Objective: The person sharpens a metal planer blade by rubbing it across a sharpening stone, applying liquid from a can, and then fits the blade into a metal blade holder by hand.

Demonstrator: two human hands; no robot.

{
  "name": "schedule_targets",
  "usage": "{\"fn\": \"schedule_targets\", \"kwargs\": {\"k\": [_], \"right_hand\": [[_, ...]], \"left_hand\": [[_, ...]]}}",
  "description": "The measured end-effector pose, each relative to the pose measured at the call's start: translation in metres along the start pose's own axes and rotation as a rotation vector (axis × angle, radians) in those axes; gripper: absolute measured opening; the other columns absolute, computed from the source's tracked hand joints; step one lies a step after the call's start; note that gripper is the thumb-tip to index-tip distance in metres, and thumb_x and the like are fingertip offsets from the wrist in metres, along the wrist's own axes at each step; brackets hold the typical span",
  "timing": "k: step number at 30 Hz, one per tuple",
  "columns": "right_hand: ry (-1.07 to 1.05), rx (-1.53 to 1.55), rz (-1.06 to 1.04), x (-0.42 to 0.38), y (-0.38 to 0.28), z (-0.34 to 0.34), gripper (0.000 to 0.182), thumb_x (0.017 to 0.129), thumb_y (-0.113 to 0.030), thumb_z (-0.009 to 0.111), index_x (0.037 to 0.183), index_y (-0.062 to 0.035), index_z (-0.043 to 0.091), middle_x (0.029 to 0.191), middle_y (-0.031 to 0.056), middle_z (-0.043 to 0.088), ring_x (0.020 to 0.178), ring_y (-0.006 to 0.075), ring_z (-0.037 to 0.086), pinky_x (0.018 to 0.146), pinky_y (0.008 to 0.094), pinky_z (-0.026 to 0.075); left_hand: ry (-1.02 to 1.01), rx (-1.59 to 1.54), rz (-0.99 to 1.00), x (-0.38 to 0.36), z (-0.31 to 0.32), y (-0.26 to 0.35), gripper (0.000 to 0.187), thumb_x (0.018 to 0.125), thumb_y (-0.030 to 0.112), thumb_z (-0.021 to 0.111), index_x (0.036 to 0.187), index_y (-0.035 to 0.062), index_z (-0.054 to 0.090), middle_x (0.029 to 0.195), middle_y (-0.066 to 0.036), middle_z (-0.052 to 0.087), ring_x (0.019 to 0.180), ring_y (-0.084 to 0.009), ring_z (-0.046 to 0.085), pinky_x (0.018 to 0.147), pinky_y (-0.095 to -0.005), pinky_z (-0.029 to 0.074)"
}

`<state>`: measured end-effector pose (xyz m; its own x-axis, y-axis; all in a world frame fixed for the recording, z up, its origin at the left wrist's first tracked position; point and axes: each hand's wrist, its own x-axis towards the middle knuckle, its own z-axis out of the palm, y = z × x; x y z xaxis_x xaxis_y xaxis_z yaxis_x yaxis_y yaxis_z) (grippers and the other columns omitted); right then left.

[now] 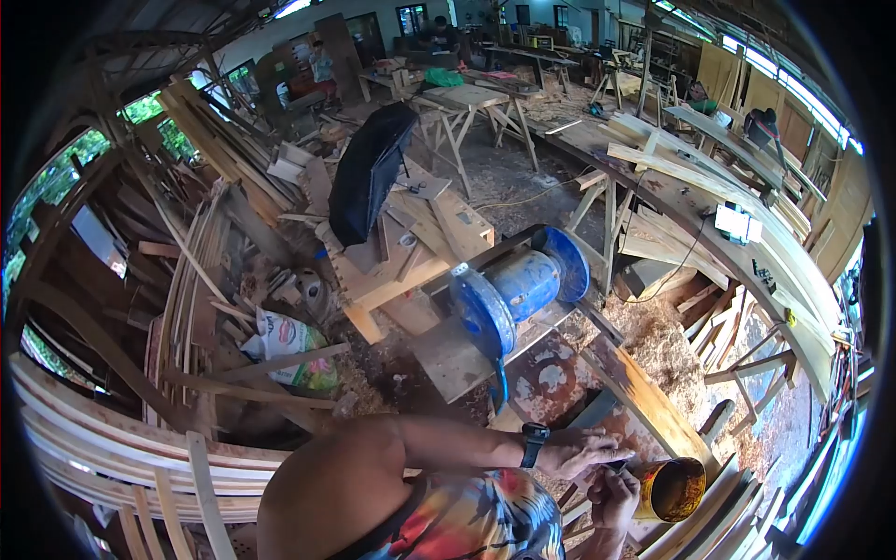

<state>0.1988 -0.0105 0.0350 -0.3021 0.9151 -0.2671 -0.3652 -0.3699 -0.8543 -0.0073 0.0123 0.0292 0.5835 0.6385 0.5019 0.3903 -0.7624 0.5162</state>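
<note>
My left hand, below a black wrist watch, reaches in from the left with its fingers stretched out. Close beneath it, my right hand is closed, fingers bent, round something small and dark that I cannot make out. The two hands meet at the fingertips. Just right of them stands a yellow and black tin can, its mouth facing the camera and its inside brownish. A long wooden board runs down towards the can.
A blue machine with round ends stands ahead, near a black umbrella on a wooden bench. Left are curved wood strips and a printed sack. A long plank table lies right. People are far back.
</note>
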Motion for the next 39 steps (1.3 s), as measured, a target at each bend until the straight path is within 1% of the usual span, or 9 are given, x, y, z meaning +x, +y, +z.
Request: {"fn": "schedule_targets", "kwargs": {"k": [2, 6, 11, 14, 18, 24, 30, 34, 39], "right_hand": [[0.057, -0.266, -0.108, -0.003, -0.004, 0.016, 0.018, 0.093, -0.009, 0.061, 0.08, 0.0016, 0.068, 0.062, 0.0074, 0.064, 0.046, 0.0146, 0.055, 0.043, 0.0293, 0.042], [0.216, -1.244, -0.83, 0.019, 0.019, 0.009, 0.02, 0.095, -0.011, 0.06, 0.08, 0.0004, 0.068, 0.058, 0.004, 0.061, 0.045, 0.0112, 0.051, 0.042, 0.0289, 0.037], [0.172, -0.227, -0.059, 0.009, -0.009, 0.033, 0.019, 0.095, -0.014, 0.057, 0.08, -0.0046, 0.064, 0.071, 0.0044, 0.066, 0.052, 0.0151, 0.057, 0.052, 0.0266, 0.044], [0.179, 0.235, 0.024, 0.015, 0.002, 0.026, 0.014, 0.094, -0.01, 0.053, 0.083, -0.0029, 0.059, 0.076, 0.0077, 0.067, 0.056, 0.0139, 0.056, 0.055, 0.0256, 0.045], [0.201, 0.039, -0.065, 0.016, 0.015, 0.018, 0.01, 0.095, -0.01, 0.055, 0.088, -0.0033, 0.059, 0.079, 0.0076, 0.067, 0.062, 0.0143, 0.058, 0.056, 0.0264, 0.047], [0.228, 0.262, -0.033, 0.008, 0.002, 0.033, 0.013, 0.096, -0.012, 0.06, 0.094, -0.0004, 0.065, 0.08, 0.0071, 0.069, 0.061, 0.0132, 0.059, 0.057, 0.0254, 0.046], [0.423, -0.651, -0.483, -0.002, 0.009, 0.047, 0.013, 0.091, -0.001, 0.066, 0.102, 0.0024, 0.072, 0.087, 0.0094, 0.072, 0.073, 0.0139, 0.066, 0.066, 0.0256, 0.051], [0.249, -1.059, -0.884, -0.003, 0.007, 0.049, 0.024, 0.083, 0.0, 0.069, 0.106, -0.0019, 0.074, 0.099, 0.0189, 0.07, 0.083, 0.0334, 0.069, 0.075, 0.0364, 0.056], [0.493, -0.416, -0.365, -0.005, 0.009, 0.052, 0.034, 0.084, -0.002, 0.073, 0.117, 0.0004, 0.066, 0.103, 0.0144, 0.07, 0.084, 0.0198, 0.069, 0.071, 0.0286, 0.054]], "left_hand": [[0.018, -0.007, -0.065, -0.002, -0.001, 0.003, 0.082, 0.083, 0.009, 0.071, 0.156, 0.0084, 0.034, 0.113, -0.017, 0.061, 0.104, -0.0348, 0.06, 0.095, -0.0425, 0.049], [0.033, -0.031, -0.244, -0.006, 0.004, 0.006, 0.083, 0.081, 0.011, 0.075, 0.155, 0.0099, 0.037, 0.115, -0.018, 0.061, 0.106, -0.0363, 0.061, 0.094, -0.0432, 0.05], [0.084, -0.126, -0.32, -0.001, 0.001, 0.003, 0.081, 0.079, 0.007, 0.077, 0.152, 0.0074, 0.04, 0.114, -0.018, 0.062, 0.1, -0.0363, 0.064, 0.087, -0.0431, 0.053], [0.112, -0.113, -0.27, -0.003, 0.003, 0.003, 0.077, 0.081, 0.004, 0.074, 0.151, 0.0062, 0.042, 0.111, -0.017, 0.063, 0.098, -0.0349, 0.065, 0.087, -0.0417, 0.053], [0.049, -0.129, -0.318, 0.002, -0.01, 0.014, 0.071, 0.082, -0.003, 0.066, 0.149, 0.0059, 0.045, 0.115, -0.018, 0.063, 0.099, -0.035, 0.065, 0.088, -0.0411, 0.053], [0.118, -0.115, -0.277, 0.0, -0.011, 0.011, 0.072, 0.083, -0.01, 0.058, 0.151, 0.0081, 0.044, 0.118, -0.017, 0.063, 0.104, -0.0336, 0.064, 0.09, -0.0399, 0.053], [0.117, -0.285, -0.419, 0.002, -0.019, 0.015, 0.066, 0.083, -0.015, 0.047, 0.147, 0.0032, 0.047, 0.127, -0.023, 0.062, 0.12, -0.0386, 0.06, 0.102, -0.0418, 0.048], [0.131, -0.455, -0.514, -0.002, -0.012, 0.0, 0.064, 0.087, -0.012, 0.049, 0.149, 0.0013, 0.043, 0.137, -0.025, 0.058, 0.128, -0.0358, 0.057, 0.108, -0.0389, 0.045], [0.118, -0.336, -0.344, 0.013, -0.027, 0.006, 0.067, 0.084, -0.012, 0.048, 0.149, 0.0017, 0.042, 0.128, -0.029, 0.06, 0.119, -0.0419, 0.061, 0.102, -0.0433, 0.049]]}}
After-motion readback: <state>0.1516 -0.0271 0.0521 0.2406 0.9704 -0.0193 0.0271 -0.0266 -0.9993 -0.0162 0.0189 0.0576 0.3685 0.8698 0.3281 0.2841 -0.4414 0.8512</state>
